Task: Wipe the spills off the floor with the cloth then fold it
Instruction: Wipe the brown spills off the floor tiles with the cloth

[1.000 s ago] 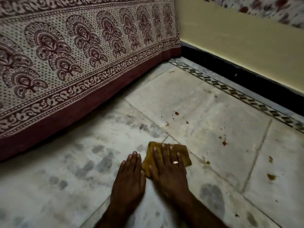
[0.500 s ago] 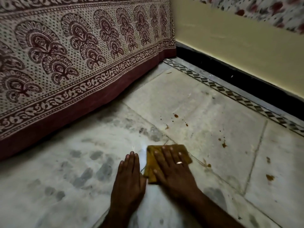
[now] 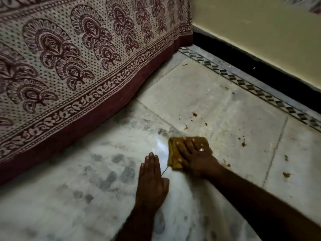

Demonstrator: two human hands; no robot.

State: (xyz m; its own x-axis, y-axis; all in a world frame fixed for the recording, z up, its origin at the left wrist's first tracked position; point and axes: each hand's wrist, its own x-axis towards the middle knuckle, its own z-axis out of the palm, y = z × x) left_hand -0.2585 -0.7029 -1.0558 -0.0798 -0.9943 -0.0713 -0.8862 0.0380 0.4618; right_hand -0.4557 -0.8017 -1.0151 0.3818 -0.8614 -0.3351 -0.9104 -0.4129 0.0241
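A folded mustard-yellow cloth (image 3: 173, 153) lies on the marble floor (image 3: 86, 171). My right hand (image 3: 194, 157), with a ring on one finger, presses flat on top of it and covers most of it. My left hand (image 3: 151, 180) rests palm down on the bare floor just left of the cloth, fingers together, holding nothing. Brown spills dot the tiles: small drops (image 3: 194, 114) beyond the cloth, a drop (image 3: 243, 144) to its right, and larger blots (image 3: 286, 174) at the far right.
A printed maroon-and-cream bedcover (image 3: 69, 66) hangs down to the floor along the left. A cream wall with a black skirting (image 3: 260, 70) and a patterned tile border (image 3: 251, 87) runs along the right.
My right hand has pushed the cloth forward and a little to the right across the tile joint. A wet, shiny streak shows on the floor left of the cloth. My left hand stays planted.
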